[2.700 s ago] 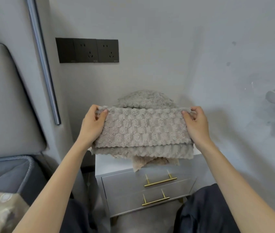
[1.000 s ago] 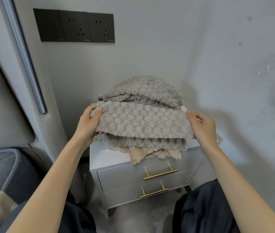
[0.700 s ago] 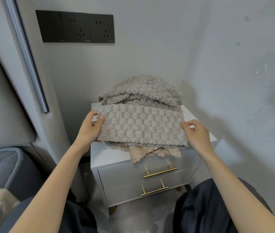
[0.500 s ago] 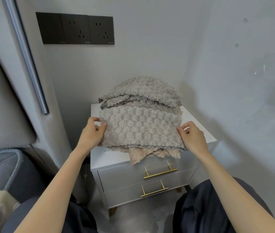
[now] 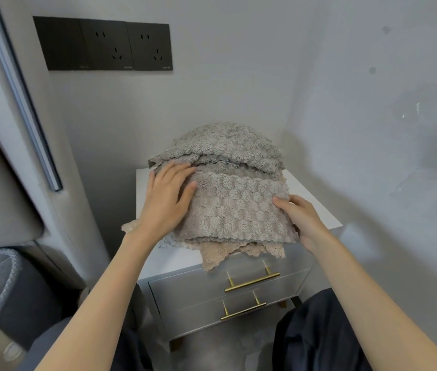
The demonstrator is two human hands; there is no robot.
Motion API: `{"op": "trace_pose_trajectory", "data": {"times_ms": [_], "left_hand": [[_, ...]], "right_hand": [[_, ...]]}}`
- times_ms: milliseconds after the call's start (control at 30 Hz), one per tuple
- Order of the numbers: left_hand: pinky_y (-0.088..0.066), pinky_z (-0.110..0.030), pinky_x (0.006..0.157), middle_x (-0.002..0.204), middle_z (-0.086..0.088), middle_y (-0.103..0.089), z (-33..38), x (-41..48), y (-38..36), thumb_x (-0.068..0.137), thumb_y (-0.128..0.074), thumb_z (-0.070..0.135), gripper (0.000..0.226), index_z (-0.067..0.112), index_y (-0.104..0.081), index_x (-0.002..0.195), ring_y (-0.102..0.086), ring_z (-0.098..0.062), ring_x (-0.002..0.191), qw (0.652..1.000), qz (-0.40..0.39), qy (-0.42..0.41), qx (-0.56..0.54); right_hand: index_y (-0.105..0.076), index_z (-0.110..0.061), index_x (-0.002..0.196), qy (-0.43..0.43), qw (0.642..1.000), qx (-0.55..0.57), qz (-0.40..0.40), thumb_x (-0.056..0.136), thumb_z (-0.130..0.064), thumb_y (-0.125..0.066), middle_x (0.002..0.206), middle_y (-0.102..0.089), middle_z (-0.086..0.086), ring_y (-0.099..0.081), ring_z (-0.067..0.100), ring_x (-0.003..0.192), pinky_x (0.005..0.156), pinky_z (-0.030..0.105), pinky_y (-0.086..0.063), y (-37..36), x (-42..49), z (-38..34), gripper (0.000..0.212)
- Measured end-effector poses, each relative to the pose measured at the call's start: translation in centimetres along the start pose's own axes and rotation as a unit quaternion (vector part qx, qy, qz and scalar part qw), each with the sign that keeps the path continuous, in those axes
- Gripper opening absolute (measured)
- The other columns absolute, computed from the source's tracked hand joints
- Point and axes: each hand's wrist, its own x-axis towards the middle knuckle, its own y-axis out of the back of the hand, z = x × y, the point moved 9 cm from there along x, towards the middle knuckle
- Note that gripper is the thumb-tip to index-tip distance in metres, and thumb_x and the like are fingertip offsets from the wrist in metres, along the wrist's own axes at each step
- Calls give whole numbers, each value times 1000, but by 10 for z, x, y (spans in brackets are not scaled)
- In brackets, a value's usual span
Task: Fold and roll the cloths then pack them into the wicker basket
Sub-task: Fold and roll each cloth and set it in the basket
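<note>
The left hand point(image 5: 165, 202) is laid flat on the left end of the folded cloth point(image 5: 236, 210), fingers straight and slightly spread, nothing gripped. The right hand point(image 5: 304, 219) is curled round the cloth's right edge, thumb on top, fingers tucked under and mostly hidden. The folded cloth, a taupe bobbled band, is laid across the front of a heap on the desk point(image 5: 316, 210), touching the heap. Behind and above it, grey cloths point(image 5: 222, 148) are piled in a mound near the wall corner. Under it a beige cloth point(image 5: 220, 254) is seen, its scalloped edge hung over the desk front onto the top drawer point(image 5: 193, 287). Two drawers are fitted with gold bar handles point(image 5: 252, 281). A black socket panel point(image 5: 102, 44) is mounted on the wall, upper left. Dark trousers point(image 5: 319, 330) are seen at bottom.
</note>
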Motion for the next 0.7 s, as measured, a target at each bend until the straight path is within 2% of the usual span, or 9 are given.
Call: {"op": "trace_pose_trajectory", "data": {"times_ms": [133,233,267,333,433,500,567,633,700], "left_hand": [[-18,-45,114,127,0,-54,-2,10,-12,97,-42,42,45,21,-48,137,-39,-21,126,998,-52,2,31],[-30,-34,102,112,-2,-54,2,14,-10,94,-50,43,46,17,-53,131,-40,-23,114,998,-59,11,33],[-33,-33,94,105,-3,-55,8,16,-7,93,-52,42,41,14,-59,122,-42,-23,108,998,-57,4,27],[-36,-32,76,85,-4,-54,24,18,-4,92,-55,39,33,7,-62,89,-47,-22,88,998,-64,-22,-6],[-27,-28,56,65,-2,-44,62,21,-7,92,-56,38,42,8,-44,66,-40,-15,62,988,-122,-63,-69],[-22,-25,51,57,1,-37,88,24,-18,94,-51,41,45,15,-37,61,-33,-10,51,975,-181,-76,-104],[-26,-27,50,52,0,-36,104,26,-37,97,-41,45,49,16,-39,58,-33,-9,44,959,-237,-52,-149],[-43,-33,61,61,-9,-58,117,29,-55,100,-32,44,57,8,-58,65,-54,-16,54,956,-249,-29,-155],[-47,-35,82,93,-6,-70,124,32,-71,102,-33,38,47,11,-71,92,-64,-19,86,973,-210,-55,-73]], "right_hand": [[-57,-16,105,83,995,13,50,91,-27,-63,106,-66,12,-62,41,95,84,47,-51,13,-5,-24,18],[-53,-30,93,162,984,15,73,93,-22,-60,101,-65,0,-64,16,82,73,20,-50,20,-11,-51,11],[-54,-29,94,188,978,14,84,94,-18,-58,99,-65,2,-62,12,81,72,18,-48,24,-13,-60,11],[-58,-19,100,225,967,5,116,96,-11,-53,98,-67,5,-63,20,88,79,29,-49,34,-16,-74,11],[-58,-17,101,246,952,-16,182,96,-10,-48,92,-68,8,-63,28,85,78,37,-49,60,-19,-85,13],[-57,-23,92,252,942,-36,219,96,-12,-49,75,-64,-5,-59,15,68,66,29,-44,80,-21,-90,14],[-52,-29,78,252,930,-72,257,95,-17,-50,59,-55,-16,-47,2,54,55,19,-37,101,-25,-95,21],[-57,-28,80,247,920,-113,281,94,-23,-52,64,-54,-17,-48,4,64,60,16,-37,123,-30,-100,15],[-65,-23,96,238,915,-161,282,92,-31,-55,85,-61,-10,-55,11,81,73,26,-43,134,-31,-104,14]]}}
